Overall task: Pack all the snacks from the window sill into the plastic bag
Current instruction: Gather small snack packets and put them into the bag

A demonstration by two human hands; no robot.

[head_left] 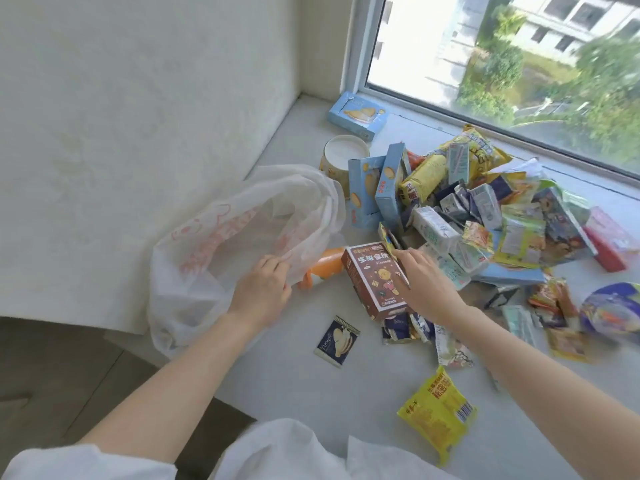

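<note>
Packing has barely begun: your sleeves sit at the bottom of the view, and just beyond them a crinkled yellow foil snack packet (437, 412) and a small dark-blue biscuit sachet (336, 341) lie apart on the pale window sill (298, 382), loose from the main heap.

Your left hand (264, 289) pinches the rim of the thin translucent plastic bag with red print (221, 251), fingers curled into the film and holding its mouth open toward the snacks. The bag looks almost empty. An orange wrapped item (323, 266) lies just beside the mouth, partly hidden by the film; whether it is inside you cannot tell.

Your right hand (424, 282) grips the brown cardboard biscuit box with a cartoon bear (375, 278), fingers along its far edge, tilting it up off the sill.

So the step in hand is likely the lift of this box. Next you would need to swing it left into the mouth and keep the rim pulled wide.

Farther off, the heap of mixed packets and small cartons (485, 216), the upright light-blue biscuit boxes (377, 188), a round paper cup (341, 159) and one more flat blue box (358, 114) by the window all wait.
</note>
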